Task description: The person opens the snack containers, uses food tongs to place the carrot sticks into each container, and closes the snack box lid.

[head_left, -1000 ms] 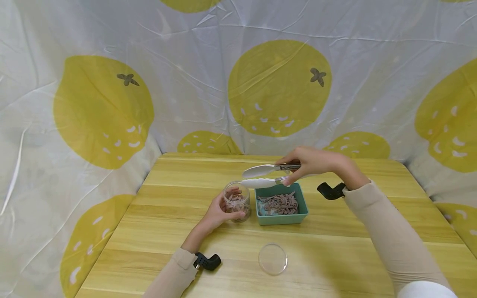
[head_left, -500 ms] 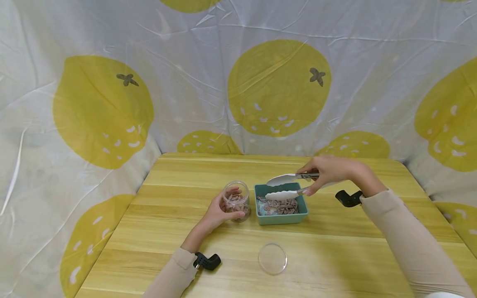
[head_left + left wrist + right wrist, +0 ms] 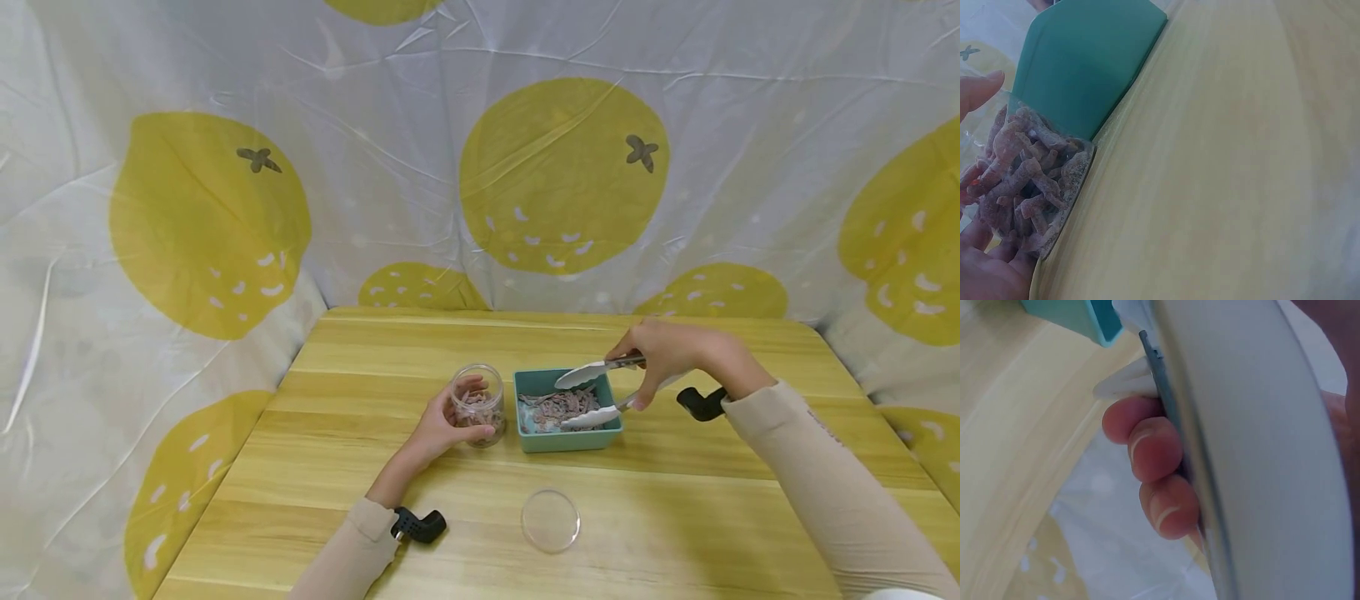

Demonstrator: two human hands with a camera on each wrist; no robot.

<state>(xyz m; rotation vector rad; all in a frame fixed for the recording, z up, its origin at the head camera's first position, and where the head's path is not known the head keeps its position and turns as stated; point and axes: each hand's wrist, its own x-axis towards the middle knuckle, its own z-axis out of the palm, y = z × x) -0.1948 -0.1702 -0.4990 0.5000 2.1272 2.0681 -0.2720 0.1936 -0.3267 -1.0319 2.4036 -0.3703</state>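
Note:
My left hand point(image 3: 437, 431) grips a clear jar point(image 3: 480, 385) standing upright on the table, thumb in front and fingers behind. Through its wall in the left wrist view show brownish, powder-dusted strips point(image 3: 1029, 175) of what looks like dried food. My right hand point(image 3: 660, 354) holds tongs point(image 3: 590, 417) with white tips, its fingers curled round the metal arm. The tongs are spread, their tips inside the teal box point(image 3: 566, 443) right of the jar. More of the same strips point(image 3: 558, 406) lie in that box; whether the tips touch them I cannot tell.
A round clear lid point(image 3: 551, 521) lies on the wooden table point(image 3: 337, 400) in front of the box. White cloth point(image 3: 390, 150) with a yellow fruit print hangs behind and beside the table. A black wrist camera point(image 3: 701, 404) juts from each sleeve.
From over the jar, my right hand has moved right and the tongs have come down into the teal box, spreading wider. My left hand and the jar have stayed put.

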